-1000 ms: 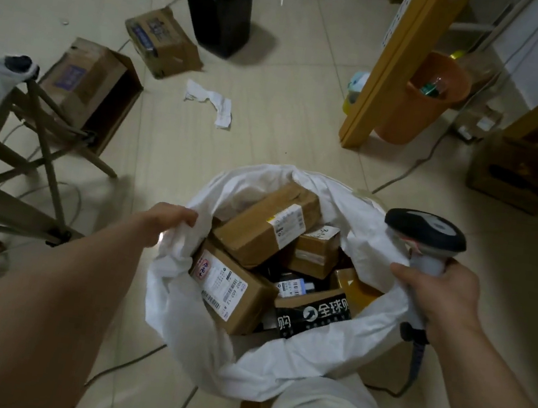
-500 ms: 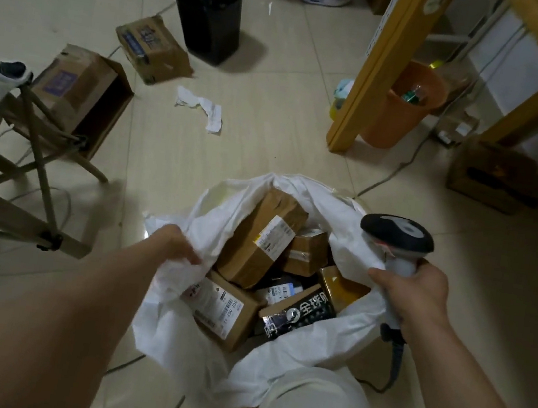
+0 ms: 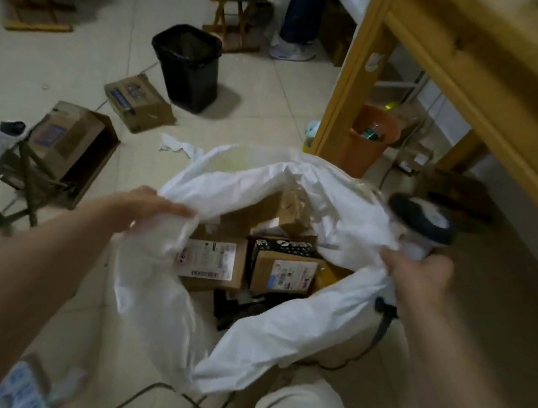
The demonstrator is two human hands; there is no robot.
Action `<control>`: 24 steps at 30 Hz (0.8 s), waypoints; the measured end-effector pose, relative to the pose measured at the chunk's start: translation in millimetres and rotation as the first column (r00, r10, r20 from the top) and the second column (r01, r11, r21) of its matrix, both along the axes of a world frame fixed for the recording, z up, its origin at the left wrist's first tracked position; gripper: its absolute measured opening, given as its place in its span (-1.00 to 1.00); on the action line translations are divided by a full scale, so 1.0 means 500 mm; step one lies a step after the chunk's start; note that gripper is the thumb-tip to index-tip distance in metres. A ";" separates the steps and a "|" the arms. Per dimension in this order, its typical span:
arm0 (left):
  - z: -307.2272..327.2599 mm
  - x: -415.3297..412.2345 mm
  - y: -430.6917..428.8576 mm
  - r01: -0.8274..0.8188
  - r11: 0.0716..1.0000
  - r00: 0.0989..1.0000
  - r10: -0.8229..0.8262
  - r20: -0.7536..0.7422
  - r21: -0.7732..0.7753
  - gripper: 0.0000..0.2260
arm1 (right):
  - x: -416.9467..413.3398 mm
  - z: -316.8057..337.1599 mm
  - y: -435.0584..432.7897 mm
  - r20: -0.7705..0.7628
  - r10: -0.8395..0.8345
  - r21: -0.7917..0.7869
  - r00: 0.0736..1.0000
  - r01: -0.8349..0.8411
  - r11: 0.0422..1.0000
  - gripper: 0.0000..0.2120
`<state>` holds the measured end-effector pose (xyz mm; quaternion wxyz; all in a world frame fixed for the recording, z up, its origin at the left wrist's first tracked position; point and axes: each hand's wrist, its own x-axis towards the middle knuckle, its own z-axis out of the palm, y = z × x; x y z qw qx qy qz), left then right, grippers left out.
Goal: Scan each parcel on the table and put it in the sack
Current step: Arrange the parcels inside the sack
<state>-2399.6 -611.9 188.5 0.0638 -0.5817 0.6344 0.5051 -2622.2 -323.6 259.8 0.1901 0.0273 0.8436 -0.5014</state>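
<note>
left hand (image 3: 150, 204) holding sack (image 3: 151, 291) rim, right hand (image 3: 419, 277) gripping scanner (image 3: 420, 221) and rim — parcels (image 3: 215, 258) inside

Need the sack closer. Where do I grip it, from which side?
Grip the sack by its loose rim from above, at opposite sides, as the left hand and right hand do; the right also holds the scanner. The cloth is limp and parcels fill the middle, so the bunched rim likely holds best.

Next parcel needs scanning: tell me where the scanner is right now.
In the head view the scanner is at the right, gripped in the right hand at the right rim of the white sack.
</note>
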 end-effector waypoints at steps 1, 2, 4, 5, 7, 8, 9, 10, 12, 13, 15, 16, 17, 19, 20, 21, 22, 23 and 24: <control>-0.031 0.020 0.011 0.102 0.995 0.981 -0.103 0.165 0.019 -0.54 | 0.004 -0.014 -0.002 0.028 0.041 0.058 0.999 -0.043 0.997 -0.58; -0.061 0.036 0.018 0.157 0.987 0.950 -0.146 0.275 -0.018 -0.59 | 0.003 -0.022 -0.005 0.043 0.066 0.095 0.997 -0.070 0.993 -0.60; -0.088 0.054 0.014 0.132 0.969 0.958 -0.071 0.278 -0.208 -0.74 | -0.013 -0.014 -0.020 0.030 0.060 0.087 0.998 -0.062 0.994 -0.60; -0.085 0.056 0.004 0.066 0.944 0.974 0.010 0.228 -0.323 -0.78 | -0.026 -0.003 -0.031 0.007 0.043 0.061 0.999 -0.043 0.997 -0.57; -0.049 0.046 -0.025 -0.145 0.852 0.985 0.172 0.007 -0.504 -0.80 | -0.046 0.030 -0.055 -0.061 -0.006 -0.011 0.998 0.005 1.000 -0.54; -0.019 0.039 -0.035 -0.275 0.807 0.961 0.241 -0.134 -0.522 -0.80 | -0.052 0.042 -0.064 -0.099 -0.021 -0.068 0.995 0.015 0.998 -0.53; 0.002 0.030 -0.042 -0.396 0.773 0.915 0.289 -0.281 -0.496 -0.76 | -0.053 0.048 -0.071 -0.137 -0.027 -0.122 0.990 0.010 0.993 -0.54; 0.010 0.027 -0.043 -0.471 0.762 0.871 0.320 -0.374 -0.445 -0.70 | -0.051 0.048 -0.071 -0.167 -0.012 -0.146 0.986 -0.012 0.989 -0.55; -0.007 0.031 -0.019 -0.478 0.814 0.866 0.372 -0.335 -0.331 -0.44 | -0.044 0.018 -0.058 -0.172 0.050 -0.061 0.984 -0.062 0.996 -0.57; -0.031 0.040 0.000 -0.445 0.860 0.890 0.393 -0.233 -0.249 -0.33 | -0.039 -0.003 -0.048 -0.138 0.078 0.014 0.987 -0.077 0.997 -0.58; -0.093 0.062 0.055 -0.407 0.914 0.911 0.405 -0.076 -0.006 -0.34 | -0.030 -0.042 -0.033 -0.059 0.108 0.102 0.992 -0.102 0.990 -0.60; -0.120 0.072 0.088 -0.401 0.910 0.913 0.407 -0.040 0.111 -0.38 | -0.026 -0.058 -0.027 -0.040 0.103 0.116 0.994 -0.098 0.988 -0.61; -0.148 0.082 0.122 -0.427 0.885 0.900 0.436 -0.007 0.186 -0.38 | -0.027 -0.069 -0.023 -0.033 0.091 0.118 0.995 -0.086 0.989 -0.61; -0.200 0.097 0.180 -0.510 0.796 0.849 0.527 0.041 0.327 -0.26 | -0.036 -0.083 -0.017 -0.031 0.074 0.130 0.997 -0.069 0.989 -0.62; -0.222 0.100 0.207 -0.541 0.740 0.821 0.567 0.062 0.399 -0.22 | -0.043 -0.083 -0.013 -0.037 0.074 0.137 0.997 -0.068 0.988 -0.62; -0.237 0.095 0.230 -0.556 0.693 0.797 0.601 0.060 0.460 -0.25 | -0.053 -0.081 -0.010 -0.042 0.076 0.149 0.996 -0.069 0.986 -0.62; -0.246 0.084 0.237 -0.572 0.674 0.781 0.622 0.060 0.468 -0.33 | -0.065 -0.078 -0.006 -0.050 0.080 0.159 0.996 -0.071 0.985 -0.63; -0.255 0.068 0.228 -0.586 0.667 0.758 0.652 0.021 0.459 -0.42 | -0.076 -0.068 -0.004 -0.059 0.085 0.164 0.995 -0.074 0.984 -0.63; -0.255 0.046 0.206 -0.580 0.685 0.752 0.659 -0.033 0.440 -0.46 | -0.089 -0.057 -0.003 -0.076 0.089 0.156 0.993 -0.076 0.985 -0.62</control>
